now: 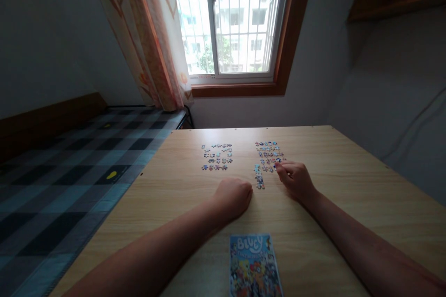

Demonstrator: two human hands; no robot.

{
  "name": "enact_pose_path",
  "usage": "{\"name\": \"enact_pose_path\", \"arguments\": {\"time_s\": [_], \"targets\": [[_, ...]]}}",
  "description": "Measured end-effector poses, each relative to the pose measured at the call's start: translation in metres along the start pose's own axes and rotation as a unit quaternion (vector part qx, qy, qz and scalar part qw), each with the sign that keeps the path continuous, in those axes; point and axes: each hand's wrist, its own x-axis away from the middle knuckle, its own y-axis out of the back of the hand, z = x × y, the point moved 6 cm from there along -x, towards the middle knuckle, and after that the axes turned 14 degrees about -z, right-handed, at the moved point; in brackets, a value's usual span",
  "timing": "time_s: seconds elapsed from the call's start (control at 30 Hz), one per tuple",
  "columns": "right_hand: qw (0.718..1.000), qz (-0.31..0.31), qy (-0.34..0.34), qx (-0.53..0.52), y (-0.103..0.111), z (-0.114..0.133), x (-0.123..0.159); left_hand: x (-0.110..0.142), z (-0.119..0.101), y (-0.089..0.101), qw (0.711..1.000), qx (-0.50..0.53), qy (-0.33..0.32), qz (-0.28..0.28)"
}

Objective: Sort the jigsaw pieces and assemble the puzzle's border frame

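My left hand [234,197] rests on the table as a closed fist, with nothing showing in it. Just right of it lies a narrow strip of joined jigsaw puzzle pieces [259,180]. My right hand [295,178] is closed in a pinch at the near right edge of the loose pieces, with a small dark blue puzzle piece [277,165] at its fingertips. Beyond that hand, loose jigsaw pieces [269,148] lie in rows. A second group of loose pieces [218,155] is spread in rows farther left.
A Bluey picture sheet or box lid [255,264] lies at the near side of the wooden table [167,185]. To the left stands a bed with a checked cover [62,185]. A curtain [146,32] hangs beside the barred window [240,23].
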Motion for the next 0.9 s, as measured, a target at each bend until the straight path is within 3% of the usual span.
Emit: {"name": "enact_pose_path", "arguments": {"time_s": [0.9], "targets": [[1.000,-0.018,-0.001,0.003,0.0017,0.0037,-0.0004,0.0004,0.0012,-0.0001,1.000,0.006,0.001,0.000]]}}
